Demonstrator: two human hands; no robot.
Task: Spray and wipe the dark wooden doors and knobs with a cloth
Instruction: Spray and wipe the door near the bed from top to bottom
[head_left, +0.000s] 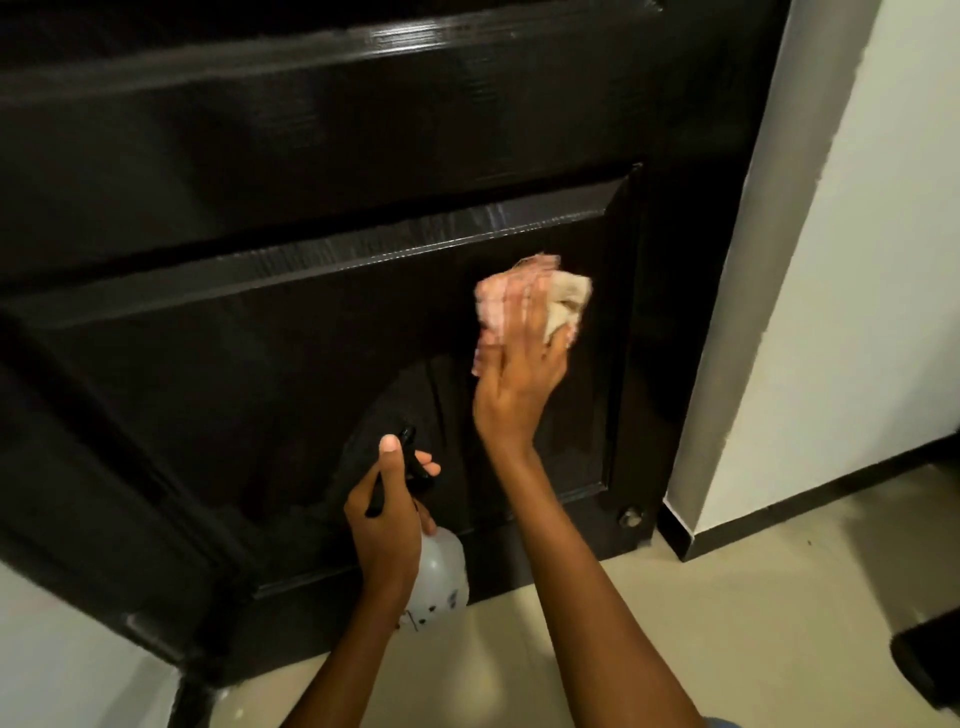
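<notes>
Both forearms are bare — no sleeves, no gloves. A blue garment edge (719, 722) shows beside the right forearm (613, 613).

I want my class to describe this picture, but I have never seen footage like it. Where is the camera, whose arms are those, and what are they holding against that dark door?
There is no machine here. One wide-angle camera sits on a person's head and looks down, so both arms are that person's own. The right hand presses a crumpled pink and beige cloth flat against the lower panel of the dark wooden door. The left hand grips a pale spray bottle by its black trigger head. A small metal fitting shows near the door's bottom corner, above the pale floor.
</notes>
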